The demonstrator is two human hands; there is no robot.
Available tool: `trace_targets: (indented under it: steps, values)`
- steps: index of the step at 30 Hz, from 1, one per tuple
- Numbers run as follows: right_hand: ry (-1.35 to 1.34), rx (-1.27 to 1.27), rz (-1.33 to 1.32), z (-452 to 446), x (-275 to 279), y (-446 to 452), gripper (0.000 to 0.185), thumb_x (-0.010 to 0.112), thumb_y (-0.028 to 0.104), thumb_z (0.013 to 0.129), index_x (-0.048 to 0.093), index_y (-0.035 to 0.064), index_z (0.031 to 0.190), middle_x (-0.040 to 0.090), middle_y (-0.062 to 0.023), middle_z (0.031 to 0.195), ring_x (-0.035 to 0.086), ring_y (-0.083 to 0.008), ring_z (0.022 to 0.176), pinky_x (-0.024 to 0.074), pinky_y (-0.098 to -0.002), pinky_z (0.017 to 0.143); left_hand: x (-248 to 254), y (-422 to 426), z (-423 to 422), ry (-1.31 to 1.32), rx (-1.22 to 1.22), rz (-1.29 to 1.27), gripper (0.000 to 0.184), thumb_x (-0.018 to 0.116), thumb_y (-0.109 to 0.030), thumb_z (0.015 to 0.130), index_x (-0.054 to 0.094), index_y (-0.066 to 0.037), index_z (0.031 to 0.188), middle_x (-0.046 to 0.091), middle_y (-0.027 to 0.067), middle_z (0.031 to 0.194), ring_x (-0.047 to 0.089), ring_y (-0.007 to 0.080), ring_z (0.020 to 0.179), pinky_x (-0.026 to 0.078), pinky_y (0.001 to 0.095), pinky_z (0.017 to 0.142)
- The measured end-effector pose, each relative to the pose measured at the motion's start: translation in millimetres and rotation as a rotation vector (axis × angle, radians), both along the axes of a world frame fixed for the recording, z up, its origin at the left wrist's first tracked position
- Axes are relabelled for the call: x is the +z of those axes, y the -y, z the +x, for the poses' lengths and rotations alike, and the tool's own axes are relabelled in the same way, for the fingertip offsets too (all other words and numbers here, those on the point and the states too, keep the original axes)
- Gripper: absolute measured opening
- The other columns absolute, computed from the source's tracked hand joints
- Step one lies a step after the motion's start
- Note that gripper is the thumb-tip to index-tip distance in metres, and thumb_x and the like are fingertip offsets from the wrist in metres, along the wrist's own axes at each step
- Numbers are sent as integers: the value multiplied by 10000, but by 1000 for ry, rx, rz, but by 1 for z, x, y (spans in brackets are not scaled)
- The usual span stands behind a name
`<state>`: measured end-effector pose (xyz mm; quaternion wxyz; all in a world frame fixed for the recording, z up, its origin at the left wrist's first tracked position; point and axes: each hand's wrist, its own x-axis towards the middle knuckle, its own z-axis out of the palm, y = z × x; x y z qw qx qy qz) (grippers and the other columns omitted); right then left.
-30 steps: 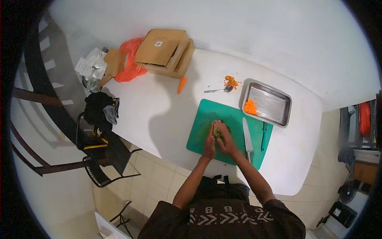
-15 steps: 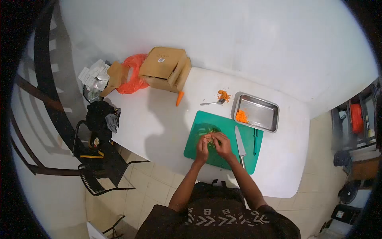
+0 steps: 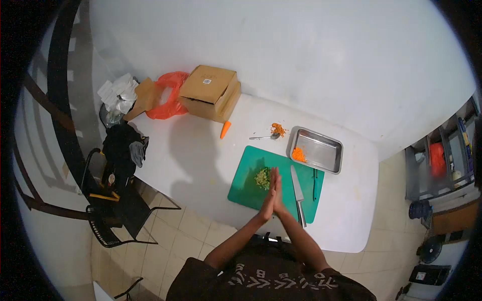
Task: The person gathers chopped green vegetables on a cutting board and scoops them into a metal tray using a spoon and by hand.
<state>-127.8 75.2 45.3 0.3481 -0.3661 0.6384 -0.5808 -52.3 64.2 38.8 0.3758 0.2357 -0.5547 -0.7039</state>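
My left hand point(image 3: 270, 196) and my right hand point(image 3: 277, 193) are pressed palm to palm over the green cutting board point(image 3: 246, 170), fingers stretched out straight. No object shows between them. Just left of the fingertips lies a pile of chopped green vegetable point(image 3: 262, 178), partly covered by my hands. To the right, a kitchen knife point(image 3: 296, 186) rests on the board with its handle toward me. Beyond it is a dark green peeler-like tool point(image 3: 315, 184) near the board's right edge.
A metal tray point(image 3: 329, 167) holding chopped carrot point(image 3: 298, 154) stands behind the board. A spoon point(image 3: 263, 137), orange scraps point(image 3: 278, 130) and a carrot point(image 3: 225, 130) lie on the white table point(image 3: 201, 175). Cardboard boxes point(image 3: 208, 90) and a red plastic bag point(image 3: 173, 95) sit at back left.
My hands have gone from bent fingers working over the green pile to flat palms together, slightly right of it. More of the pile now shows. The camera view has shifted a little.
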Motion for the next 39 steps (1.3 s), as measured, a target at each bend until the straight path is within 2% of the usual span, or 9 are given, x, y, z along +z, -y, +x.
trace_targets:
  steps: [3, 10, 12, 15, 20, 23, 28, 34, 39]
  values:
    - [37, -9, 74, -10, 1, 0, 577, 386, 361, 1104, 342, 14, 1562, 393, -204, 1584, 361, -340, 1474, 264, -412, 1215, 35, -12, 8, 22, -113, -21, 732, 227, -542, 1099, 66, -85, 1648, 7, 89, 1727, -3, 225, 1583, 41, 411, 1269]
    - [-80, 64, -107, 48, 0, -29, 544, 411, 326, 1101, 385, -4, 1534, 449, -211, 1543, 408, -333, 1442, 296, -408, 1198, -35, 49, -5, 21, 96, 369, 749, 226, -562, 1095, 72, -79, 1645, 67, 110, 1718, 92, 242, 1574, 72, 431, 1272]
    - [-50, 28, -86, 26, 0, -18, 535, 418, 316, 1100, 398, -9, 1526, 464, -212, 1531, 422, -331, 1433, 305, -407, 1194, -82, 21, -6, -97, -107, 520, 716, 242, -523, 1111, 101, -65, 1643, 111, 90, 1713, 78, 241, 1574, 83, 396, 1268]
    - [11, -56, -32, -21, -15, 6, 522, 429, 300, 1099, 417, -17, 1513, 488, -215, 1513, 442, -328, 1420, 319, -406, 1187, 22, -18, 9, 14, -141, 307, 709, 317, -521, 1101, 176, -80, 1637, 185, 108, 1695, 152, 246, 1563, 129, 430, 1262]
    - [-33, -214, -3, -91, -55, 11, 499, 447, 275, 1097, 448, -29, 1493, 528, -220, 1483, 476, -323, 1398, 342, -403, 1175, 14, -22, 30, 106, -257, 419, 656, 404, -410, 1111, 214, -53, 1626, 269, 123, 1668, 276, 264, 1528, 218, 398, 1239]
    - [-268, -170, 78, -109, -49, -25, 409, 547, 177, 1047, 536, -4, 1414, 602, -217, 1369, 577, -331, 1273, 440, -402, 1082, -2, -10, 28, 313, -26, 219, 656, 506, -341, 1081, 258, -41, 1609, 318, 154, 1642, 324, 307, 1508, 261, 441, 1225]
    - [-643, 26, 169, -89, -38, -108, 402, 664, 90, 921, 599, 37, 1315, 637, -189, 1193, 604, -379, 1159, 481, -466, 996, -52, 24, 26, 915, 346, -635, 785, 601, -420, 1011, 269, -2, 1587, 285, 270, 1616, 236, 442, 1516, 205, 549, 1222]
    - [-936, 260, 127, -72, -8, -134, 543, 726, 57, 798, 565, 77, 1317, 554, -176, 1315, 518, -418, 1244, 428, -518, 1046, -61, 45, -3, 1169, 144, -682, 831, 574, -459, 1014, 208, -6, 1606, 187, 290, 1644, 154, 460, 1535, 130, 579, 1231]
    - [-918, 147, 201, -97, -18, -142, 565, 755, 123, 801, 564, 96, 1332, 554, -180, 1265, 540, -416, 1170, 443, -520, 1000, -64, 39, -7, 1017, 296, -682, 817, 547, -435, 1027, 164, -18, 1616, 150, 283, 1655, 107, 463, 1544, 110, 590, 1234]
